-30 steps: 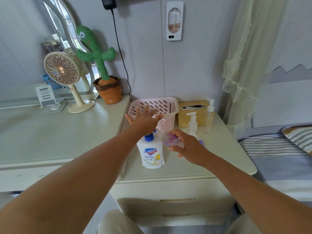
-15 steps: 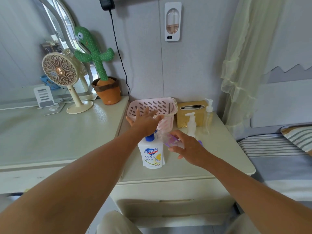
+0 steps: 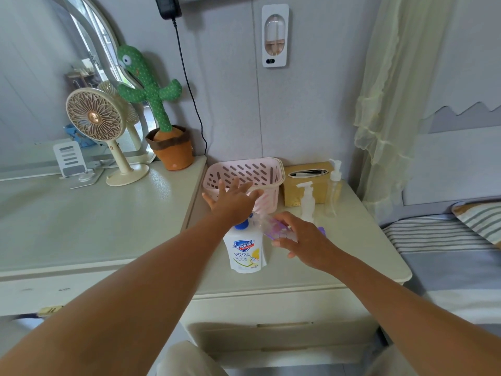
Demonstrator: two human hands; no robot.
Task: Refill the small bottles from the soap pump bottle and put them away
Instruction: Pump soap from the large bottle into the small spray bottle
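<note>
White plastic, the soap pump bottle stands beneath the left hand, whose flat, spread fingers press its head. Just right of it, the right hand curls round a small clear bottle at the spout, presumably to catch soap. Behind it waits the pink basket.

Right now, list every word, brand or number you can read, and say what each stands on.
"Safeguard": on the blue shield of the soap pump bottle.
"99.9": on the same bottle's label, below the shield.
Small characters above and below these: too blurred to read.
Mark on the stem of the fan: too small to read.
The small bottle that the right hand holds: no text that shows.
</note>
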